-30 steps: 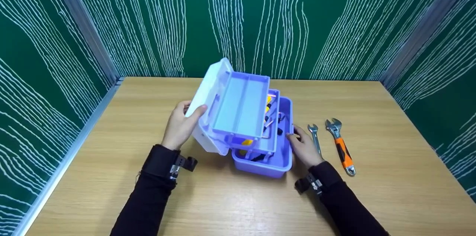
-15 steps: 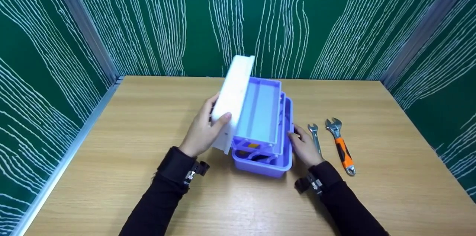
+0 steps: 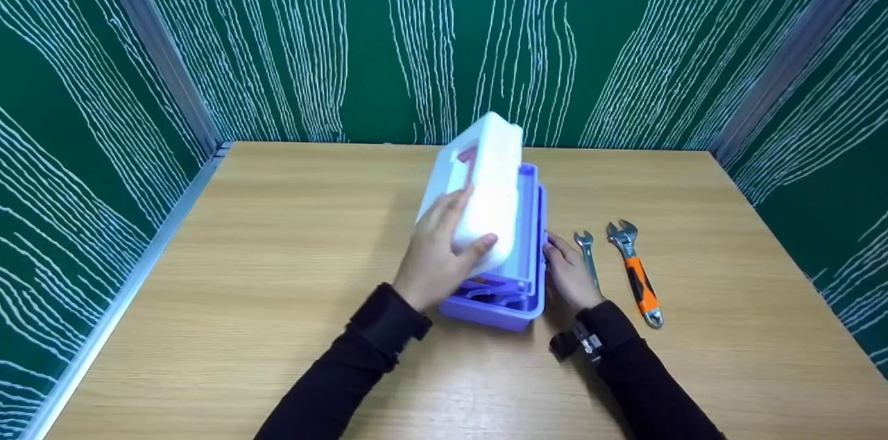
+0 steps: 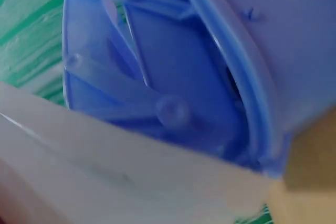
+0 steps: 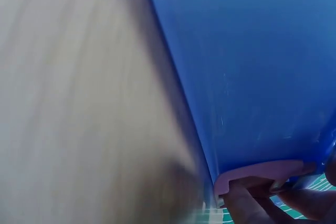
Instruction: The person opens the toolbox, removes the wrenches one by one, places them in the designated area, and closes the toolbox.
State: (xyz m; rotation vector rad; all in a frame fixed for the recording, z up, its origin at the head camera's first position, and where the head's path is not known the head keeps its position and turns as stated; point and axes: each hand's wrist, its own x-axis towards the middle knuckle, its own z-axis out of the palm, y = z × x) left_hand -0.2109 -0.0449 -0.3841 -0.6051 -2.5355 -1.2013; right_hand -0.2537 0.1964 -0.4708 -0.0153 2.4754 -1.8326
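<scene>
A purple toolbox (image 3: 485,316) stands on the table, its white lid (image 3: 498,200) tilted partly over the stepped trays (image 3: 530,218). My left hand (image 3: 438,256) grips the lid's near end, thumb on the end face and fingers across the top by the carrying handle. In the left wrist view the pale lid (image 4: 115,166) crosses below the folding tray arms (image 4: 126,90). My right hand (image 3: 570,278) holds the box at its right side. There, in the right wrist view, its fingers (image 5: 244,203) curl at a pink latch (image 5: 262,170). The tray contents are mostly hidden.
To the right of the box lie a small open-end wrench (image 3: 587,254), partly behind the right hand, and an adjustable wrench (image 3: 638,277) with an orange and black handle. Green walls with white lines (image 3: 361,44) enclose the wooden table (image 3: 277,232) at back and sides.
My left hand has swung the lid up and over to the right, and the trays have folded inward with it, covering the tools inside. The right hand has stayed at the box's side.
</scene>
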